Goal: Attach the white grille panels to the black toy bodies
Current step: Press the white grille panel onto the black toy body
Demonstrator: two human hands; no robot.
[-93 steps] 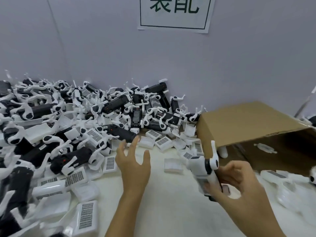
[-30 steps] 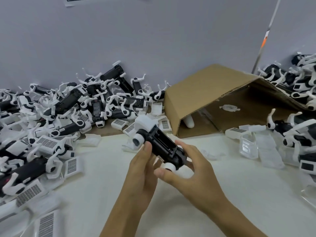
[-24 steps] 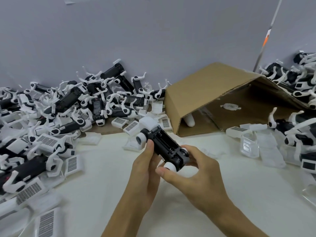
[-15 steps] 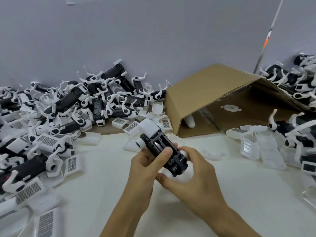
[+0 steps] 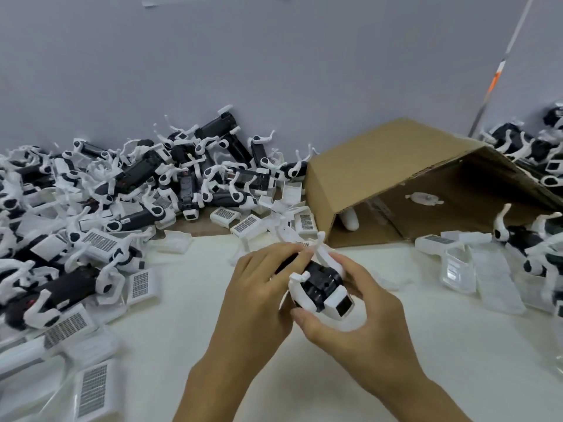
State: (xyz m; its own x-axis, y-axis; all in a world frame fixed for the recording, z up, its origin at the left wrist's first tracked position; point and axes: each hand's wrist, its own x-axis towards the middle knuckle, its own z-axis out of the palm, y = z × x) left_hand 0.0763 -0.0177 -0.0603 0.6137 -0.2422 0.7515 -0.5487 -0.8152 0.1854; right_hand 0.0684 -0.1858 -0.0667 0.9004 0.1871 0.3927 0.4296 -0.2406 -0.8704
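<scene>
Head view: both hands grip black toy body [image 5: 320, 284], end-on toward camera.

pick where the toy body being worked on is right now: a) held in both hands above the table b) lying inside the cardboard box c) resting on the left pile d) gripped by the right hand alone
a: the left hand and right hand both grip the black toy body above the table.

You are working with both forearms bare, no sleeves showing at the frame's lower edge. Your left hand [image 5: 259, 295] and right hand [image 5: 355, 322] are wearing no gloves, rings, watch or wristband.
</scene>
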